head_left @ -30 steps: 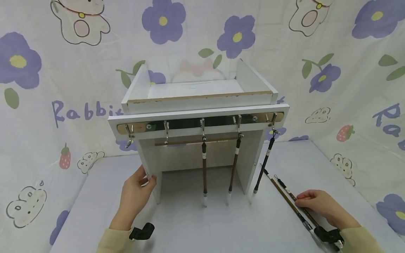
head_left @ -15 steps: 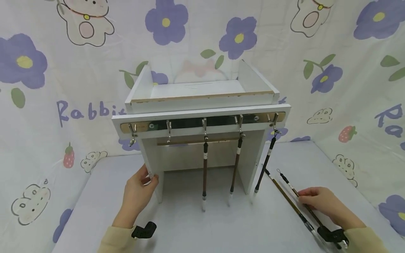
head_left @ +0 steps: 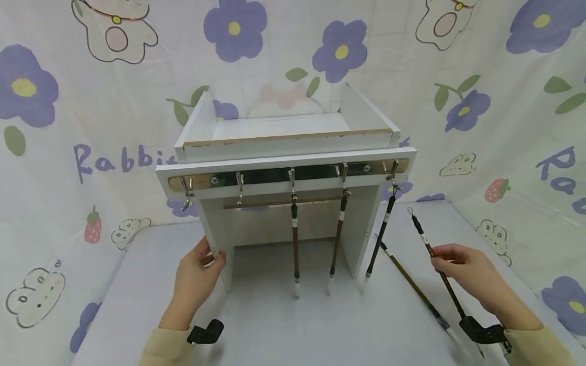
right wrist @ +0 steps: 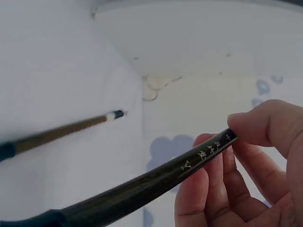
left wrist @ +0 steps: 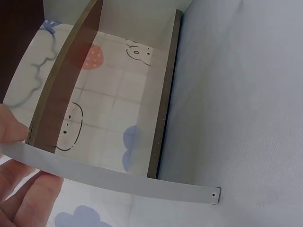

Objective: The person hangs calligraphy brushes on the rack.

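Observation:
My left hand grips the front edge of the left side panel of a white wooden shelf; in the left wrist view, thumb and fingers lie on either side of the panel. My right hand pinches the shaft of a dark writing brush, its cord loop up and its tip slanting down toward the right. Pale characters mark that brush in the right wrist view. A second, brown writing brush lies on the table to the left of it.
A metal hook strip runs along the shelf's front. Three writing brushes hang by loops from its middle and right hooks: one in the middle, another beside it, and a dark one at the right end. Patterned cloth stands behind.
My right hand has raised the dark brush from the table, its loop end lifted up and away from the brown brush. The left hand keeps its grip on the panel.

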Demonstrator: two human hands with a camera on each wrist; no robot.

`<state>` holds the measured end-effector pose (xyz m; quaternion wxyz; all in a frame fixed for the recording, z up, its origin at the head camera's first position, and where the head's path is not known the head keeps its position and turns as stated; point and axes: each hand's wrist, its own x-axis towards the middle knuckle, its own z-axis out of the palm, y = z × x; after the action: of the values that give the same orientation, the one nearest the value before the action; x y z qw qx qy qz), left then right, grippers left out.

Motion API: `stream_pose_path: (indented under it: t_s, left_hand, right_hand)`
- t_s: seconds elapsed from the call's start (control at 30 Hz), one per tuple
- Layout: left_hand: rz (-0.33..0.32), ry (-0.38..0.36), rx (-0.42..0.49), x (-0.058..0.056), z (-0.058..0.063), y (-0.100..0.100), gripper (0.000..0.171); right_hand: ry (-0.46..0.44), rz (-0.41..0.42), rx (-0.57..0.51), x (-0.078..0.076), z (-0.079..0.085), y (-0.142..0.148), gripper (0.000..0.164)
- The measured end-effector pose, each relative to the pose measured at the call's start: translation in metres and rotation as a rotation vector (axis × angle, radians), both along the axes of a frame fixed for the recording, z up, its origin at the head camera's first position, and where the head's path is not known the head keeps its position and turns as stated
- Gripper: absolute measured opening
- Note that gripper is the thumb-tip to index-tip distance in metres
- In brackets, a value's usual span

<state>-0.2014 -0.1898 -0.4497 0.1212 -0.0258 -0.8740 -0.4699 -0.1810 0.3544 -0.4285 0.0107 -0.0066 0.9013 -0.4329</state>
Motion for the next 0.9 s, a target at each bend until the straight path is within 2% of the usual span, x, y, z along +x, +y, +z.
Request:
stream_pose_path:
  t_s: [0.13,0.3,0.73,0.9]
  left_hand:
    - [-0.002,0.006,-0.006,0.0,0.001,0.0,0.056]
    - [-0.003,0.006,-0.008,0.0,0.001,0.001,0.057]
    - [0.001,-0.008,-0.009,0.002,0.004,0.001,0.057]
    - [0.002,-0.024,0.0,0.002,0.004,0.002,0.058]
  right_hand:
    - [0.045,-0.009,-0.023,0.004,0.008,-0.009,0.047]
    - [0.143,-0.028,-0.049,0.009,0.017,-0.022,0.041]
    - [0.298,-0.047,-0.204,0.024,0.04,-0.049,0.029]
    - [0.386,-0.043,-0.236,0.028,0.044,-0.059,0.022]
